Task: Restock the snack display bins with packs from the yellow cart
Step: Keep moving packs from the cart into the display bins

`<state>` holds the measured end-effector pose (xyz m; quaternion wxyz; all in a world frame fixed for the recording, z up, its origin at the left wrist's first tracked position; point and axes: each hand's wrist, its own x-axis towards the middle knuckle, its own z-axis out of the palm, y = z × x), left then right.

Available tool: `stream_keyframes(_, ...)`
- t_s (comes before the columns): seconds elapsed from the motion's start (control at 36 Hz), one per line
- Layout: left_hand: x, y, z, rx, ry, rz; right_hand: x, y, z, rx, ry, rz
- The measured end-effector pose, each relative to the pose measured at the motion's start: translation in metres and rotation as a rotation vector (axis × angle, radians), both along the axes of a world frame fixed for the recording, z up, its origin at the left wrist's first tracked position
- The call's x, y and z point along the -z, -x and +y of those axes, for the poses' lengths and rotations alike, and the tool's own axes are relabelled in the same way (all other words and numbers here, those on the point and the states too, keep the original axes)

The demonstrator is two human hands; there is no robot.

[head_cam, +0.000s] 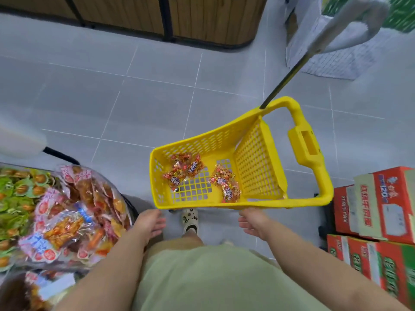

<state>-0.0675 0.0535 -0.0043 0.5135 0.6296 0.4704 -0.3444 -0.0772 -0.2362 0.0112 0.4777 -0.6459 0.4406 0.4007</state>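
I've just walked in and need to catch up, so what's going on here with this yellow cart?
A person stands over the cart, restocking snacks. The left hand and the right hand are both open and empty, by the cart's near rim. Only a few packs lie on the cart floor, in two small clusters. The bin to the person's left is heaped with snacks. Cartons are stacked on the right.

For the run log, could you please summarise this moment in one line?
left hand open | right hand open | yellow cart: few snack packs | display bin: heaped
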Motion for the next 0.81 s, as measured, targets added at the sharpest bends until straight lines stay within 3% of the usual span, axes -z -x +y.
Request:
stream_keyframes(0.31,0.002,-0.107,0.045,0.040,-0.046,-0.051,0.008,-0.113,0.052,0.017,-0.067,-0.094)
stream_keyframes(0.47,0.028,-0.132,0.040,-0.048,-0.044,-0.023,0.056,-0.139,0.066,0.034,-0.076,0.034)
stream_keyframes(0.69,0.089,-0.154,0.029,0.031,-0.102,0.003,0.139,-0.188,0.082,-0.211,-0.017,0.104)
stream_keyframes(0.75,0.102,-0.158,0.029,0.003,-0.124,0.003,0.160,-0.205,0.086,-0.306,0.037,0.022)
stream_keyframes(0.81,0.113,-0.158,0.032,0.019,-0.155,-0.016,0.179,-0.219,0.091,-0.268,0.057,-0.057)
